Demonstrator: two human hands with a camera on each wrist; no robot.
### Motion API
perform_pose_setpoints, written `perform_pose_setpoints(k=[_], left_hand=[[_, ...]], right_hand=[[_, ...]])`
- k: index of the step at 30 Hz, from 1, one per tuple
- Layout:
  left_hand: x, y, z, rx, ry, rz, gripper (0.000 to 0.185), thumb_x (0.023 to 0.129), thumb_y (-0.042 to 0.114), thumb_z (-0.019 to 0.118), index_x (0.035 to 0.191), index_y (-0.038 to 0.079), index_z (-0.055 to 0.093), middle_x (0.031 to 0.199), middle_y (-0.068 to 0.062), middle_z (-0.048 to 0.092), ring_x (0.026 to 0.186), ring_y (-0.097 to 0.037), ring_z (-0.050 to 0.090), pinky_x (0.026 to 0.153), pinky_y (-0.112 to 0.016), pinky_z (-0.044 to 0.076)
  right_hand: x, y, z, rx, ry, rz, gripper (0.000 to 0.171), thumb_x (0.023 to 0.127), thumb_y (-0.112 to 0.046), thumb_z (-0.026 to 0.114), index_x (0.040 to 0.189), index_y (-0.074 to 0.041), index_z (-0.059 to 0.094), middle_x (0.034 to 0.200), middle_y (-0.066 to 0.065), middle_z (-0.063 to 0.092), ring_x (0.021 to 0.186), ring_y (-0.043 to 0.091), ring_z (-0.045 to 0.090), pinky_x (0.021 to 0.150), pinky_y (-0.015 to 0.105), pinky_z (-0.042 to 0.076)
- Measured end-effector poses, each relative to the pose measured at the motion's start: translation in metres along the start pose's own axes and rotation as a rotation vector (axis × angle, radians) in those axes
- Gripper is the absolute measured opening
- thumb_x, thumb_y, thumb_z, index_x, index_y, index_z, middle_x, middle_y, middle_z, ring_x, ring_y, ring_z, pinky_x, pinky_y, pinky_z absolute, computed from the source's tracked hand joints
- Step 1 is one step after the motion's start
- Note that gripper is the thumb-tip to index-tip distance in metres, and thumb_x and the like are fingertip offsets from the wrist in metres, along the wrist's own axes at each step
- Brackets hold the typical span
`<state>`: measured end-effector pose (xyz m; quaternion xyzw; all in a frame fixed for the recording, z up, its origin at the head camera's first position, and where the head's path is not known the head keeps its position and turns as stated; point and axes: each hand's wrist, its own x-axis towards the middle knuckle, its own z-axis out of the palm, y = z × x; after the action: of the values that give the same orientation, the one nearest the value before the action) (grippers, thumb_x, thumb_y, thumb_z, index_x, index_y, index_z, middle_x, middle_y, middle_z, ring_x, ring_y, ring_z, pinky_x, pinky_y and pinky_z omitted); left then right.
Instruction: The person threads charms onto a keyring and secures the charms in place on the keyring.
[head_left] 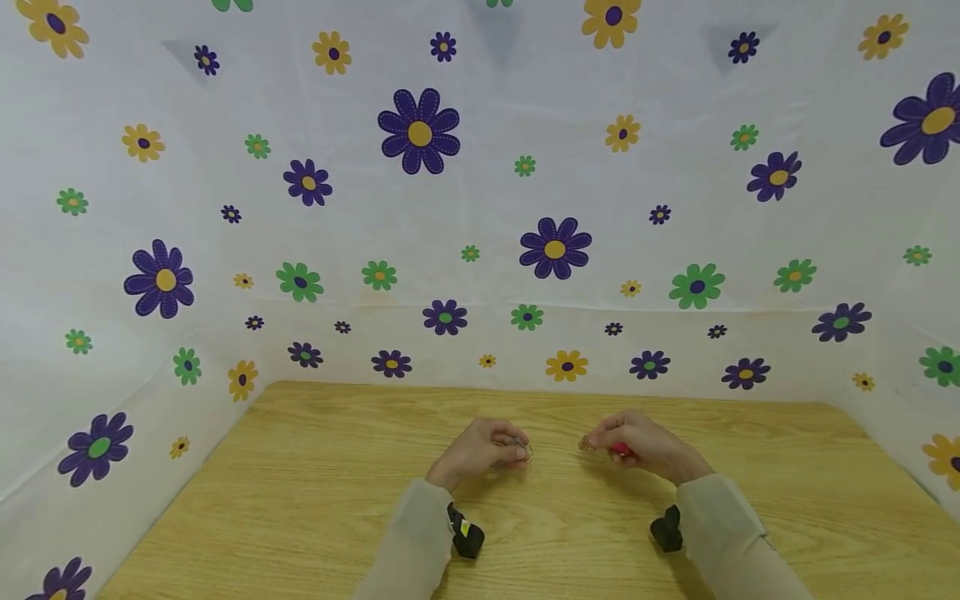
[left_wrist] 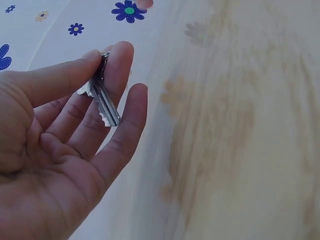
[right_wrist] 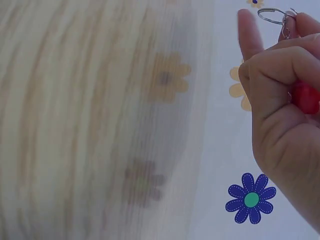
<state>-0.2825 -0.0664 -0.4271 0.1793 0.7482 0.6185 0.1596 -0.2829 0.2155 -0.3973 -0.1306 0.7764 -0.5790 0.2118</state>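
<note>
Pinching two silver keys (left_wrist: 101, 97) between thumb and fingertips, the left hand (head_left: 483, 450) hovers just above the wooden tabletop (head_left: 300, 500) (its other fingers are loosely spread below the blades). Near it, but apart, the right hand (head_left: 637, 444) curls around a red fob (right_wrist: 305, 97) and holds up a metal key ring (right_wrist: 272, 16) on a short chain. A flowered white cloth (head_left: 480, 208) walls the tabletop on three sides.
</note>
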Motion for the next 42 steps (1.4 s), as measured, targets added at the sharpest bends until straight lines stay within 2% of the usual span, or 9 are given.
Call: perform_pose_setpoints(k=[2,4,11,16,19,25,36,42], left_hand=[[0.001,0.0,0.001,-0.003,0.0,-0.002,0.016,0.097,-0.003,0.065,0.111,-0.009,0.068,0.092,-0.011,0.074,0.085,-0.023,0.074,0.077,-0.032,0.061],[0.001,0.001,0.002,-0.008,-0.001,-0.005,0.016,0.097,-0.002,0.065,0.112,-0.009,0.068,0.092,-0.011,0.074,0.084,-0.023,0.074,0.077,-0.032,0.061],[0.0,0.001,0.001,-0.011,-0.023,0.013,0.017,0.098,-0.004,0.063,0.113,-0.012,0.066,0.093,-0.013,0.074,0.084,-0.024,0.074,0.077,-0.033,0.061],[0.0,0.002,0.002,-0.019,-0.009,0.002,0.017,0.098,-0.003,0.064,0.113,-0.01,0.067,0.092,-0.013,0.074,0.084,-0.024,0.074,0.078,-0.033,0.061],[0.001,0.004,0.004,-0.031,0.002,-0.003,0.016,0.098,-0.002,0.064,0.112,-0.009,0.068,0.092,-0.012,0.074,0.084,-0.023,0.074,0.079,-0.033,0.06],[0.003,0.005,0.007,-0.023,0.012,0.015,0.015,0.097,-0.002,0.065,0.11,-0.008,0.068,0.093,-0.012,0.074,0.084,-0.024,0.074,0.078,-0.034,0.061],[0.006,0.006,0.012,-0.052,0.027,0.018,0.016,0.097,-0.005,0.063,0.112,-0.008,0.068,0.096,-0.013,0.074,0.087,-0.025,0.074,0.08,-0.035,0.06],[0.008,0.004,0.014,-0.065,0.021,0.024,0.014,0.098,-0.006,0.061,0.11,-0.008,0.068,0.095,-0.014,0.074,0.087,-0.024,0.074,0.081,-0.035,0.06]], right_hand=[[0.0,0.0,0.001,0.008,0.002,-0.004,0.026,0.099,-0.008,0.058,0.106,0.013,0.07,0.112,0.016,0.072,0.06,0.009,0.04,0.05,0.018,0.034],[0.001,-0.001,0.001,0.021,0.0,-0.008,0.025,0.099,-0.009,0.057,0.104,0.012,0.071,0.115,0.016,0.072,0.06,0.008,0.04,0.05,0.018,0.034],[0.001,0.001,0.0,0.112,-0.04,-0.011,0.029,0.107,-0.012,0.046,0.094,0.001,0.068,0.09,0.006,0.071,0.056,0.005,0.043,0.049,0.016,0.033],[0.001,0.005,0.002,0.099,-0.061,0.0,0.034,0.109,-0.016,0.043,0.089,0.0,0.066,0.08,0.003,0.065,0.053,0.004,0.041,0.046,0.016,0.031],[0.002,0.007,0.003,0.081,-0.092,0.001,0.034,0.109,-0.015,0.045,0.089,0.003,0.066,0.078,0.004,0.063,0.054,0.004,0.041,0.045,0.015,0.031],[0.003,0.005,0.003,0.067,-0.155,-0.035,0.028,0.106,-0.008,0.052,0.107,0.018,0.064,0.086,0.009,0.066,0.057,0.004,0.044,0.047,0.015,0.034],[0.005,0.002,0.008,-0.028,-0.051,-0.033,0.029,0.106,-0.006,0.049,0.111,0.017,0.065,0.079,0.005,0.065,0.055,0.005,0.04,0.047,0.016,0.031],[0.008,0.002,0.013,-0.049,-0.044,-0.053,0.029,0.106,-0.007,0.051,0.113,0.017,0.066,0.08,0.006,0.066,0.056,0.005,0.039,0.049,0.016,0.031]])
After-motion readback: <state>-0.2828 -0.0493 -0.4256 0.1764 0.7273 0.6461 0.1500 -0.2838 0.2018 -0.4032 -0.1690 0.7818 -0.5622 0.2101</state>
